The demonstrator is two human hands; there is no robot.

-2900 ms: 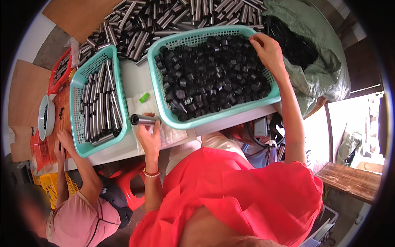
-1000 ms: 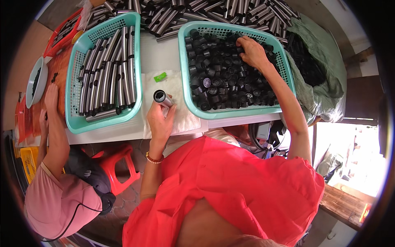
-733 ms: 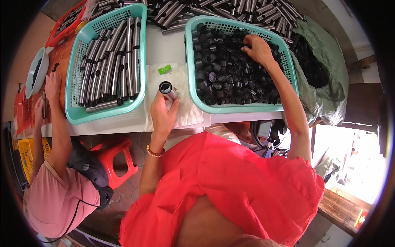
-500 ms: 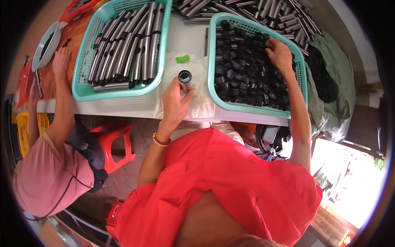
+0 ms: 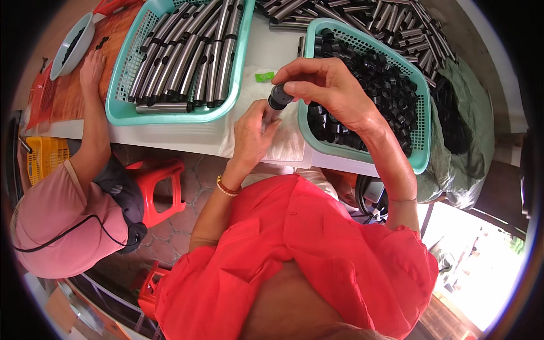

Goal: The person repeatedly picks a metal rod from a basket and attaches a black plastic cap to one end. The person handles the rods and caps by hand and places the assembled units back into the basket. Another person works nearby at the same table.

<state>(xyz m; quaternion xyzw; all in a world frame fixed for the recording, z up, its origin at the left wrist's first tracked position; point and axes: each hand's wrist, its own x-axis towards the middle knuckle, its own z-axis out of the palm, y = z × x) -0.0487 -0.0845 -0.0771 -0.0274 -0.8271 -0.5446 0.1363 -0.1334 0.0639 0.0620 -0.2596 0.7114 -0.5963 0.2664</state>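
My left hand [image 5: 253, 131] is closed around a metal tube [image 5: 272, 115], which stands upright over the white cloth between the two baskets. At the tube's top end, my right hand [image 5: 334, 90] pinches a round black plastic cap [image 5: 280, 95] between thumb and fingertips. The cap sits at the tube's mouth; how deep it goes in I cannot tell. Just right of my hands stands a turquoise basket [image 5: 420, 164] heaped with loose black caps [image 5: 391, 96]. On the left, another turquoise basket [image 5: 170, 118] holds rows of metal tubes [image 5: 192, 56].
Many loose metal tubes [image 5: 391, 22] lie piled at the back right. A green scrap [image 5: 264, 76] rests near the white cloth [image 5: 292, 141]. At far left, a co-worker's arm [image 5: 96, 113] reaches toward a pale bowl [image 5: 79, 48]. A red stool [image 5: 153, 209] stands below the table.
My right hand has come out of the cap basket, leftward to the tube, with a black cap in its fingers. My left hand still grips the tube.
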